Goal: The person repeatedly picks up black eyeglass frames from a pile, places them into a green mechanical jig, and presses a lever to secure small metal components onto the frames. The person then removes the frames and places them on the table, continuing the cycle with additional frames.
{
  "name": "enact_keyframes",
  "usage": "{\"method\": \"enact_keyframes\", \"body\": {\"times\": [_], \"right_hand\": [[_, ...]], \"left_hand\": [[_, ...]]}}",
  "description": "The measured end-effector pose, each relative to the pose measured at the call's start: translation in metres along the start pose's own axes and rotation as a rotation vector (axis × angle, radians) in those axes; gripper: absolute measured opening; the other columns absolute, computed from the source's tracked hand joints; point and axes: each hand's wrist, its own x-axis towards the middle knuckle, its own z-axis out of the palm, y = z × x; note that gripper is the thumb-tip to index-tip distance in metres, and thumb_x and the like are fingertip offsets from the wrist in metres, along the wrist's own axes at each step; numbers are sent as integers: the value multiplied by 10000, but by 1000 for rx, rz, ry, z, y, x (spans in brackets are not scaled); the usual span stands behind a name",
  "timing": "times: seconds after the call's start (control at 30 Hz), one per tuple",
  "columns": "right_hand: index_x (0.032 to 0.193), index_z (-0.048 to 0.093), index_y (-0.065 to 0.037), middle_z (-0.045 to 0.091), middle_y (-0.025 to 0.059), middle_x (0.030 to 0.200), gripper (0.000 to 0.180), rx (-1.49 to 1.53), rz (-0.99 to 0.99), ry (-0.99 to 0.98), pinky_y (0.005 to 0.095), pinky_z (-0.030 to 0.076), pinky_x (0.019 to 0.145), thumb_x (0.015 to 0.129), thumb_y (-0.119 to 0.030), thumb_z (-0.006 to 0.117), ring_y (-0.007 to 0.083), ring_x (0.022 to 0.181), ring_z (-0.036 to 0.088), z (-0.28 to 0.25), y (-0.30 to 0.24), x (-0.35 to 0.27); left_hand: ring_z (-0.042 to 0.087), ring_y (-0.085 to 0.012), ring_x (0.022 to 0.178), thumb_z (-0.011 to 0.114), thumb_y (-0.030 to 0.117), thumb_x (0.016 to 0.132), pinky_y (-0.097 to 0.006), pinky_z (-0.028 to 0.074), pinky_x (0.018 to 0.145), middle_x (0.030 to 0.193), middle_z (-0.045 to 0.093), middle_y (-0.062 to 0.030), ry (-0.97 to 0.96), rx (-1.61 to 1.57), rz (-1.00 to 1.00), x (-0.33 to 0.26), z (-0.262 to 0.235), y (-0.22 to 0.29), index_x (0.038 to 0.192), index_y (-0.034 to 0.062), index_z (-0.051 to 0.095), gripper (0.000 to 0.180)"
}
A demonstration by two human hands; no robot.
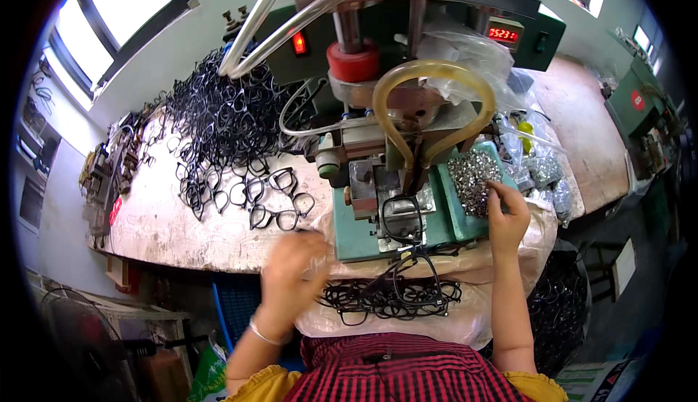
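Note:
My right hand (507,216) reaches into a green tray (465,229) heaped with small shiny metal parts (472,177). Its thumb and fingertips are pinched together at the pile's right side; what lies between them is too small to make out. My left hand (294,271), smeared by motion, hovers at the table's front edge, left of the machine. Its fingers cannot be read clearly. A dark eyeglass frame (402,217) sits at the machine's work point, below a bent yellowish tube (436,67). Another dark frame (416,278) hangs just under it, over the cloth-covered lap.
A green press machine (352,246) stands in the middle. Dark eyeglass frames (233,111) are piled high at the left, with several loose ones (276,213) nearer. More frames (356,300) lie on my lap. Bags of metal parts (542,173) rest right of the tray.

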Motion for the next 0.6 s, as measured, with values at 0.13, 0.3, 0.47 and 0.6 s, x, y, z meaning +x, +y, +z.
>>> {"method": "enact_keyframes", "body": {"times": [0.13,0.3,0.47,0.6], "right_hand": [[962,739,-21,719,94,889,149,19,-117,31,305,520,775,819,4,702,211,813,674,8,-20,9],[964,723,-3,722,56,881,129,259,82,36,271,506,799,836,5,707,135,813,662,27,-31,11],[970,718,-1,720,60,875,131,125,172,5,281,503,825,840,-8,721,150,814,661,1,-3,-7],[957,717,-1,716,75,901,135,-24,107,128,300,505,823,822,5,723,163,853,660,-35,13,-22]], "left_hand": [[516,-382,1178,653,145,832,-505,380,1080,1313,599,-122,-201,694,277,7,-28,-106,1022,114,725,206],[558,-351,1154,603,91,851,-482,381,1101,1246,644,-123,-325,749,290,-7,-10,-176,1011,71,673,176],[649,-165,848,487,94,991,-307,517,754,1013,717,-128,277,-417,-498,45,-33,-144,973,20,561,106],[679,-348,850,456,187,1016,-478,506,701,933,697,-196,408,537,-688,52,-84,-256,1062,-31,531,235]]}}
